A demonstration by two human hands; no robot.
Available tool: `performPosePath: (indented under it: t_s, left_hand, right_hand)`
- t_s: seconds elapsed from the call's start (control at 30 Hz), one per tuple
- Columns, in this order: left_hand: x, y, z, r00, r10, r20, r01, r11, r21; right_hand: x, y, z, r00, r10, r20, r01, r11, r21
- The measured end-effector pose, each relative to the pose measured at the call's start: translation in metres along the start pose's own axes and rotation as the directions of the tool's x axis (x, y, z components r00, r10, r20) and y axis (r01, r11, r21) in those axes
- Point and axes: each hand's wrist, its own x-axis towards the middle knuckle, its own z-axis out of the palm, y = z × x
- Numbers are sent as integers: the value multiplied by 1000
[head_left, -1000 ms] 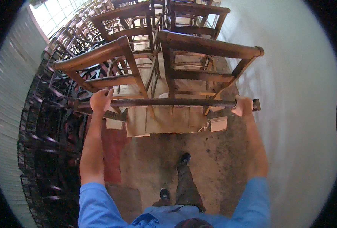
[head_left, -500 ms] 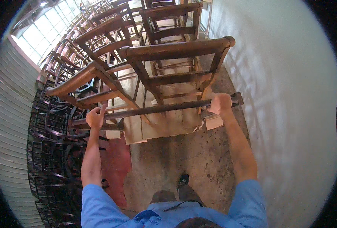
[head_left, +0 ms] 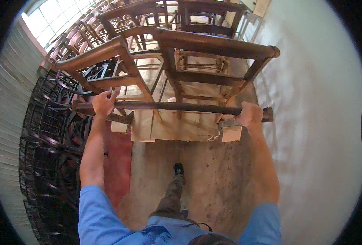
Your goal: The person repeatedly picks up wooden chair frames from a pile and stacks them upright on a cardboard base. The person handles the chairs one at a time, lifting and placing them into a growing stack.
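Note:
A long dark wooden bar [head_left: 181, 106] runs crosswise in front of me, with both my hands closed on it. My left hand [head_left: 103, 103] wraps round the bar near its left end, thumb lying along the top. Near the right end, my right hand [head_left: 249, 115] grips it in a fist. Just beyond the bar stand brown wooden chairs on a base covered with cardboard [head_left: 181, 130]. The nearest ones are a right chair [head_left: 217, 44] and a left chair [head_left: 89, 58], both with their backs toward me. More wooden chairs [head_left: 128, 30] stand behind them.
Stacked black chairs [head_left: 52, 171] line the left side, by a ribbed pale wall [head_left: 9, 122]. A smooth white wall [head_left: 311, 122] runs close along the right. Below lies a worn brown floor [head_left: 213, 179] with a red strip [head_left: 117, 167]. Rows of chairs [head_left: 72, 36] recede toward a window.
One leg has stepped forward. The bar's slant has reversed in view, its right end now lower. The nearest chairs appear shifted right and upward; both hands keep their grip.

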Motion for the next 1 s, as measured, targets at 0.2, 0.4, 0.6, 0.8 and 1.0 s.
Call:
performPosePath:
  t_s: [0.2,0.4,0.6,0.8,1.0]
  left_hand:
    - [120,52,75,999,-44,24,44,999,-22]
    - [230,116,158,998,-57,5,57,997,-55]
    - [322,153,178,998,24,-65,-26,999,-40]
    - [450,192,212,999,35,-42,-39,993,-111]
    - [547,225,238,994,33,-108,-34,999,-9]
  right_hand:
    - [168,42,66,998,-41,-42,39,998,-46]
    - [306,106,117,985,-133,-106,129,991,-46]
    - [403,117,99,987,-95,-133,89,995,-46]
    - [532,134,71,996,-75,-56,73,996,-43]
    - [651,157,74,987,-104,-120,100,994,-37]
